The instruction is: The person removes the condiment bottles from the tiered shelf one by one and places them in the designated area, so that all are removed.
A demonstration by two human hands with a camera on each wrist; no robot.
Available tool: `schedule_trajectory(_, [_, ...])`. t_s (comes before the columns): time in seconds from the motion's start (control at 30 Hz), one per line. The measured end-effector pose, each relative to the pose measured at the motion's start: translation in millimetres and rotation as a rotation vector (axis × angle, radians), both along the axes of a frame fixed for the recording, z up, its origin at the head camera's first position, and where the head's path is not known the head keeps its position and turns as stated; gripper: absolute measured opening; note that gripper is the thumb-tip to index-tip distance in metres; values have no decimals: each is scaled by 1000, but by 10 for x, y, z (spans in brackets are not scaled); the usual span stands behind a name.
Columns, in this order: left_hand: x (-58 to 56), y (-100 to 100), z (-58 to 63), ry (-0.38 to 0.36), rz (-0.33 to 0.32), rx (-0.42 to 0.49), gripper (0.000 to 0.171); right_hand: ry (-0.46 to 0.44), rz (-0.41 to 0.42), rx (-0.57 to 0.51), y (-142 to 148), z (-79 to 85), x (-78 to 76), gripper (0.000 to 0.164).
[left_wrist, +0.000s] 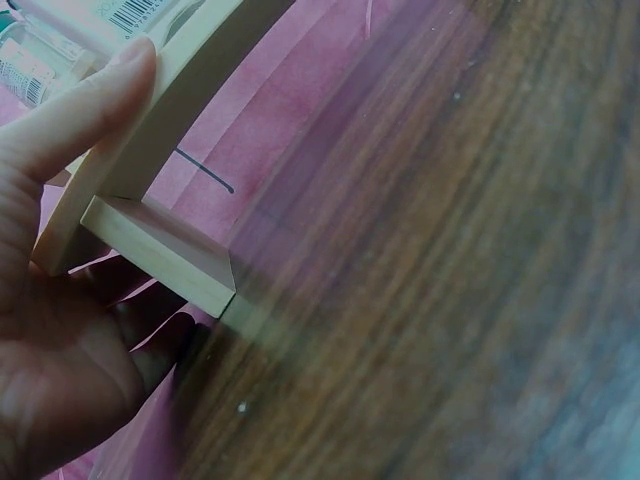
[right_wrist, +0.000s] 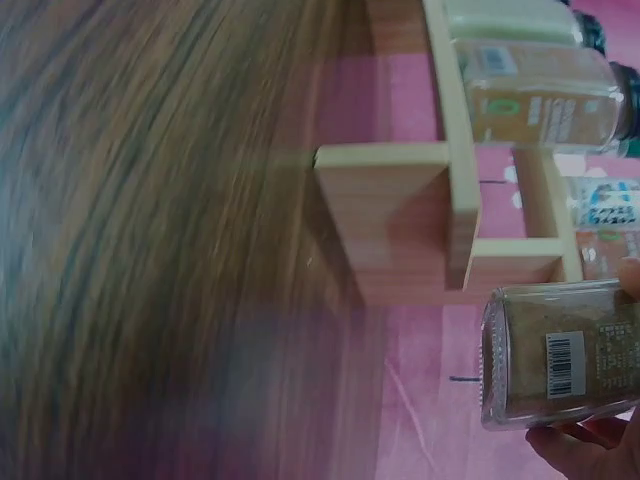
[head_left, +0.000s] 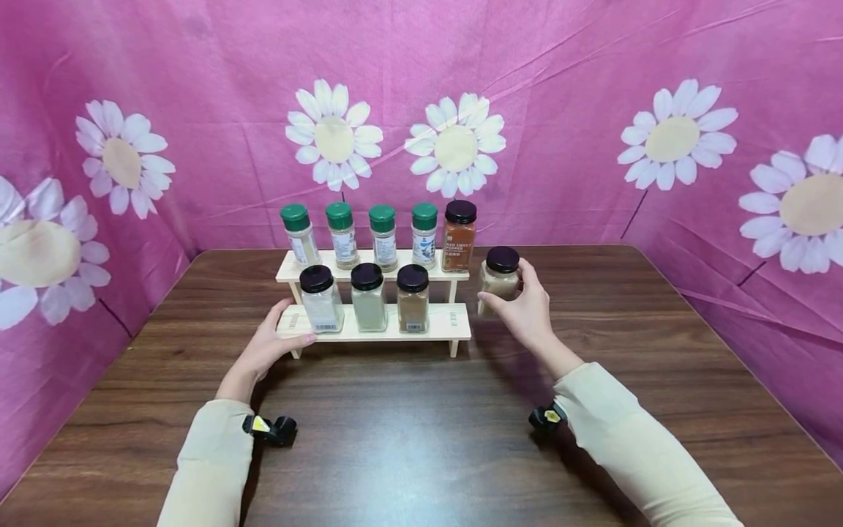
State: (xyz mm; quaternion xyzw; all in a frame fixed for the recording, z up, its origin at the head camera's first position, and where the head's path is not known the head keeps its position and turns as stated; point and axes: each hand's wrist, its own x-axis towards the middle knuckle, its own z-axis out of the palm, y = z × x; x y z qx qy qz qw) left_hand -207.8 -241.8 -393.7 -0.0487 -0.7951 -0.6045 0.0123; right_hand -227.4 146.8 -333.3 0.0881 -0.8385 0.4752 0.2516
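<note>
Pink cloth (head_left: 560, 146) backs the rack (head_left: 437, 323); the left hand (head_left: 268, 344) grips its left end, the right hand (head_left: 528, 309), off its right edge, pinches a likely slick, rigid jar (head_left: 498, 282) by the sides.

I make out a plain cream left sleeve (head_left: 205, 465) and a matching right sleeve (head_left: 639, 443), slightly wrinkled, with a small black left wrist camera (head_left: 283, 431) and a black right wrist camera (head_left: 541, 419), each bearing a yellow marking
</note>
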Motion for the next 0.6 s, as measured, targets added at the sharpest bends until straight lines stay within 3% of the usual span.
schedule_trajectory(0.6, [13, 3, 10, 1, 3, 2, 81, -109, -36, -32, 19, -191, -488, 66])
